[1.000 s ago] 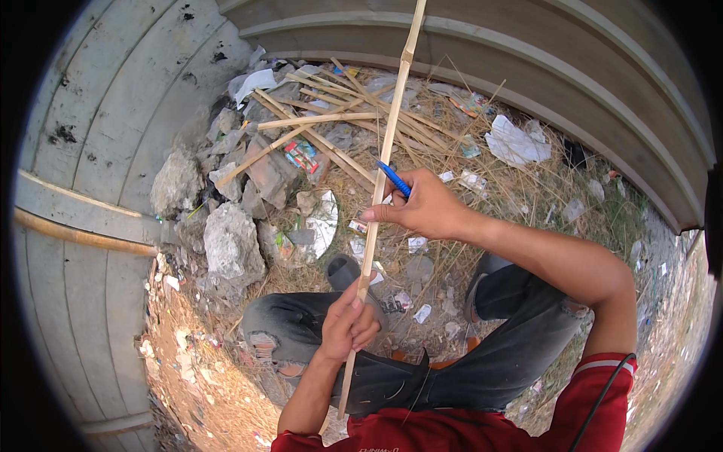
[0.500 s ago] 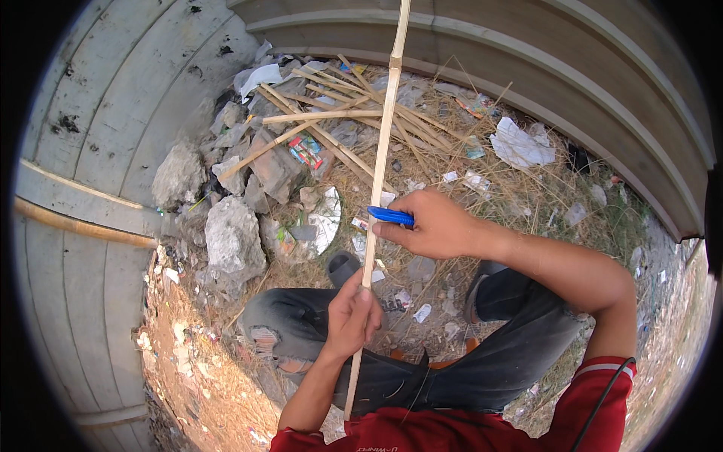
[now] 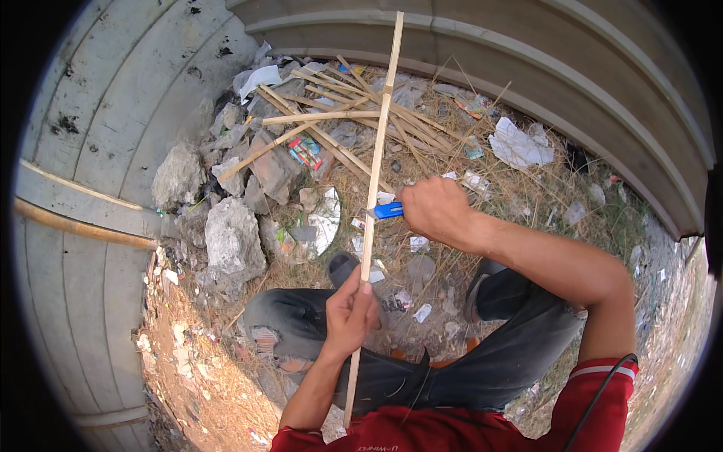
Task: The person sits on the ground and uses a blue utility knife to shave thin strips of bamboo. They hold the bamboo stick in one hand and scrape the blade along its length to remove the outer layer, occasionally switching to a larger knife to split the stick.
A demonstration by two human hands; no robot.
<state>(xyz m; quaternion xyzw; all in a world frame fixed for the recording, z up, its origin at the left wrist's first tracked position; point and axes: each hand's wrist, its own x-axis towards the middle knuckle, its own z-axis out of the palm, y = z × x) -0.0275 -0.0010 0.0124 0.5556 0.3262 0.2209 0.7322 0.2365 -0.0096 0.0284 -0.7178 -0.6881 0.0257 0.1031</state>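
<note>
A long pale bamboo strip runs upright through the middle of the view, with a node in its upper part. My left hand is closed around its lower part, thumb pressed along the strip. My right hand grips a blue utility knife in a closed fist. The knife's tip meets the strip's right edge, above my left hand. Between my legs the strip's lower end reaches down near the red shirt.
A pile of split bamboo strips lies ahead on dry grass and litter. Rocks are heaped at the left beside a grey panel wall. A corrugated metal sheet bounds the far side. White plastic scraps lie to the right.
The bamboo strip's upper end has come into view and tilts slightly. My right hand has turned and moved a little right, with the knife now level against the strip.
</note>
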